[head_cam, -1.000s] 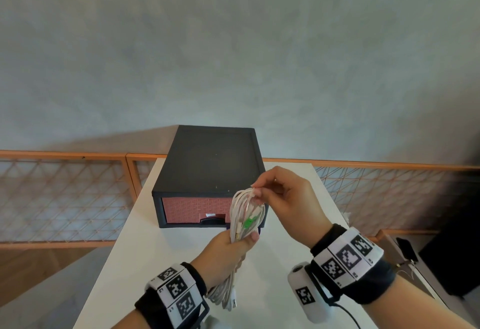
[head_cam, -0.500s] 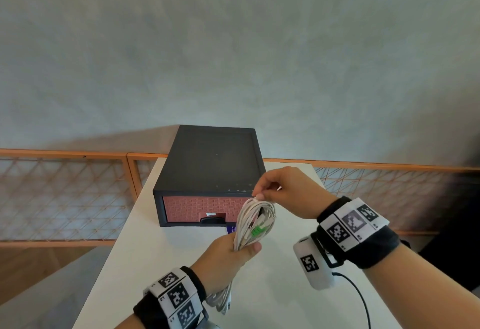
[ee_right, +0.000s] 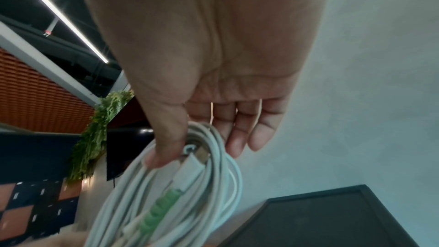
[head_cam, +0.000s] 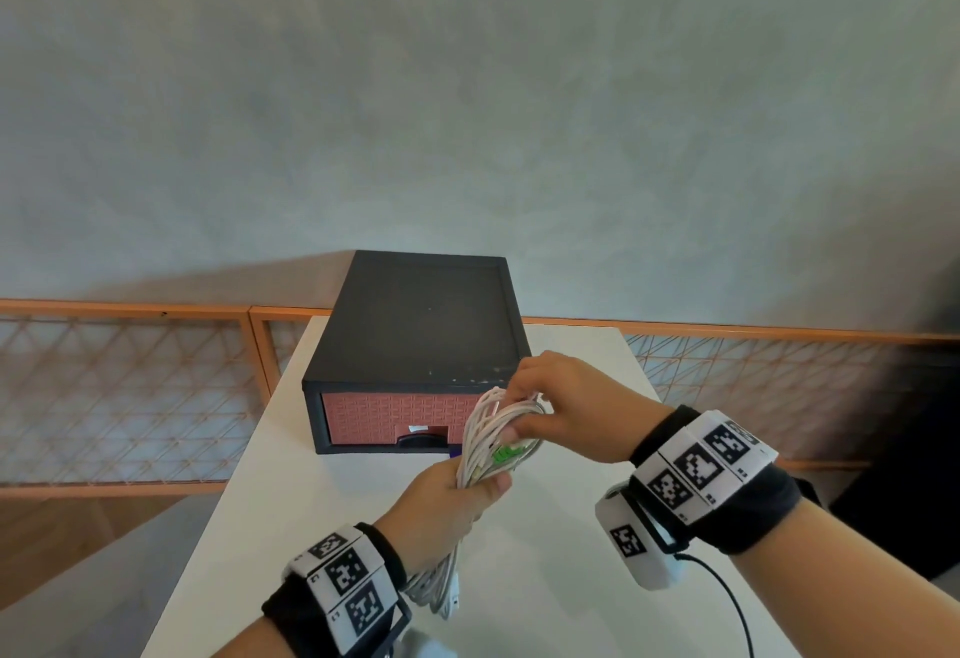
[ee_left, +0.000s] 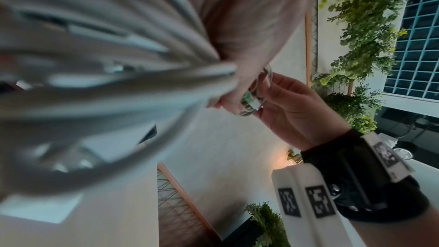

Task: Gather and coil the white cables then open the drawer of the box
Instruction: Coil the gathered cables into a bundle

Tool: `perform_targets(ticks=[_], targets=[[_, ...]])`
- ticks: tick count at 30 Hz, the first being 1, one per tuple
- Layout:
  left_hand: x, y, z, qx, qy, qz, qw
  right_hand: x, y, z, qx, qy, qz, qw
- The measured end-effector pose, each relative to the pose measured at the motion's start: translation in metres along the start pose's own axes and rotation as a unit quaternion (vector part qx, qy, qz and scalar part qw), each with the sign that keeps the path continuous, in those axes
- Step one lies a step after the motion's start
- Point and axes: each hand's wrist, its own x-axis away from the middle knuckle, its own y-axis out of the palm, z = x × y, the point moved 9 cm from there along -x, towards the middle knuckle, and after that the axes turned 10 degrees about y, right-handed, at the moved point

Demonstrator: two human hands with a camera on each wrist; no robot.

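Observation:
A bundle of white cables (head_cam: 485, 436) with a green connector part (head_cam: 503, 455) is held above the white table (head_cam: 363, 517), just in front of the box. My left hand (head_cam: 452, 496) grips the bundle's middle in a fist; loose loops (head_cam: 439, 587) hang below it. My right hand (head_cam: 545, 408) pinches the top loops between thumb and fingers (ee_right: 166, 149). The cables (ee_right: 171, 191) curve under that thumb in the right wrist view, and fill the left wrist view as a blurred bundle (ee_left: 106, 85). The black box (head_cam: 421, 335) has a reddish drawer front (head_cam: 389, 418) with a dark handle notch (head_cam: 422, 438); the drawer sits flush.
The narrow white table runs away from me, with the box at its far end against a grey wall. An orange mesh railing (head_cam: 130, 387) flanks both sides. A black wire (head_cam: 727, 595) trails from my right wrist device.
My right hand has come down and toward the left, pressing the top loops of the bundle lower. The left hand keeps its grip in about the same place.

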Motion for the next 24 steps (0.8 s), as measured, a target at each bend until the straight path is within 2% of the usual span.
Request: perform_targets(ticks=[2, 6, 9, 11, 13, 15, 17, 19, 24], targets=[[-0.001, 0.001, 0.005, 0.013, 0.002, 0.004, 1.0, -0.001, -0.003, 0.002, -0.011, 0.001, 0.016, 1.0], [-0.004, -0.004, 0.013, -0.003, 0.017, 0.016, 1.0, 0.008, -0.005, -0.009, 0.043, -0.037, 0.094, 0.994], [-0.008, -0.005, 0.016, -0.037, 0.023, 0.004, 0.999, 0.017, 0.012, -0.028, 0.102, -0.097, 0.084, 0.986], [-0.008, -0.002, 0.022, -0.079, 0.034, -0.012, 0.996, 0.018, 0.032, -0.033, 0.226, -0.127, 0.068, 0.963], [-0.008, 0.003, 0.033, -0.111, 0.068, -0.029, 0.991, 0.016, 0.048, -0.031, 0.341, -0.148, 0.051, 0.927], [-0.007, 0.01, 0.041, -0.142, 0.108, -0.064, 0.982, 0.014, 0.049, -0.03, 0.393, -0.177, 0.069, 0.9], [-0.004, 0.017, 0.044, -0.17, 0.116, -0.096, 0.974, 0.016, 0.042, -0.034, 0.397, -0.22, 0.119, 0.883], [-0.004, 0.02, 0.04, -0.169, 0.096, -0.113, 0.974, 0.017, 0.038, -0.036, 0.382, -0.244, 0.142, 0.88], [-0.005, 0.031, 0.038, -0.123, 0.066, -0.17, 0.976, 0.012, 0.045, -0.023, 0.381, -0.229, 0.097, 0.891]])
